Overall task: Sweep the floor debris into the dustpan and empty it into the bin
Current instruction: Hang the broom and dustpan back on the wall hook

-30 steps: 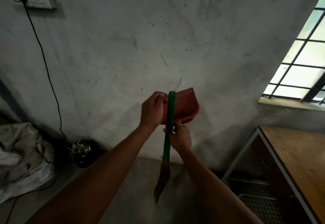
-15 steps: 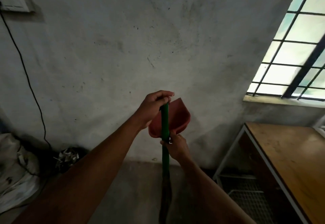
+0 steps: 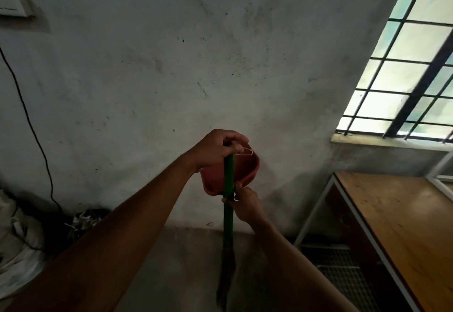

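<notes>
Wall socket plate [image 3: 13, 4] and hanging cable [image 3: 29, 120]: far left, clear of us.

Bin [image 3: 83, 221]: dark, low against the wall, scraps showing at its mouth; well left of and below both hands.

Our left hand [image 3: 217, 148]: fingers wrapped shut over the top end of the broom.

Broom [image 3: 228, 189]: green handle near upright, long axis vertical, bristles hanging close above the floor [image 3: 176, 262].

Wire hanging loop [image 3: 246, 152]: juts right from the handle top.

Dustpan [image 3: 245, 168]: red, held up behind the handle, close to the wall [image 3: 220, 54].

Our right hand [image 3: 245, 205]: fingers closed around the handle lower down; whether they also pinch the dustpan we cannot tell.

Table [image 3: 392, 226]: wooden top, white frame, close on the right; open floor lies leftward.
</notes>
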The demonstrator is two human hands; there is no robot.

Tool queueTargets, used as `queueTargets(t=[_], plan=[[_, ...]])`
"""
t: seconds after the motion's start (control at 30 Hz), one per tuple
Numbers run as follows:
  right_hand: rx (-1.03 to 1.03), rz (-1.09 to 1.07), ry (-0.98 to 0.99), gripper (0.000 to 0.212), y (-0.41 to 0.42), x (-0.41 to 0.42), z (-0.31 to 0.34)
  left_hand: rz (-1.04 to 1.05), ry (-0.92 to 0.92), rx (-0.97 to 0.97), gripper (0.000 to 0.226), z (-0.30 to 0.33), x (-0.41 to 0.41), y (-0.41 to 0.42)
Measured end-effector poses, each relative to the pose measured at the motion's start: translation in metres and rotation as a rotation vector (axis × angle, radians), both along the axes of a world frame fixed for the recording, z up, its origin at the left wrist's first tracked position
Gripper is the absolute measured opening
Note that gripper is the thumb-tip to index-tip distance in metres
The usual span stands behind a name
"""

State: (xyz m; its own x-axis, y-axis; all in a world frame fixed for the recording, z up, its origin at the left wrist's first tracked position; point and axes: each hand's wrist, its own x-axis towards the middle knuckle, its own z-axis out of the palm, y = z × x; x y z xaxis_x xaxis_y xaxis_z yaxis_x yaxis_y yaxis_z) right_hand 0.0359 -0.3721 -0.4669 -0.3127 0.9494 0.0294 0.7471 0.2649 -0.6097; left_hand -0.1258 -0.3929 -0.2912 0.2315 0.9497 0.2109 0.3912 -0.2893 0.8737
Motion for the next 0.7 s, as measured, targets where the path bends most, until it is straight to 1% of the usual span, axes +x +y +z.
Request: queueTargets(t=[0.17,0.23,0.3,0.37,0.43,0.5,0.57,0.7], plan=[[0.003,0.05,-0.048,0.034,0.008,0.004,0.007,0.202,0.148,0.164,0.009,-0.003,0.001,0.012],[-0.092,0.068,-0.03,0.033,0.011,0.003,0.014,0.288,0.145,0.185,0.013,-0.004,0.003,0.014],[-0.19,0.086,0.017,0.03,0.015,0.004,0.02,0.373,0.082,0.139,0.022,-0.006,0.002,0.019],[-0.327,0.043,0.15,0.027,0.019,0.006,0.028,0.444,-0.091,0.018,0.026,-0.009,0.0,0.025],[-0.501,-0.109,0.367,0.02,0.02,0.011,0.043,0.499,-0.273,-0.102,0.029,-0.012,-0.002,0.028],[-0.638,-0.228,0.597,0.017,0.023,0.019,0.064,0.515,-0.316,-0.179,0.025,-0.016,-0.002,0.027],[-0.724,-0.278,0.742,0.018,0.029,0.026,0.083,0.49,-0.243,-0.198,0.024,-0.024,0.0,0.025],[-0.823,-0.289,0.866,0.016,0.033,0.032,0.112,0.395,0.135,-0.063,0.036,-0.048,0.012,0.019]])
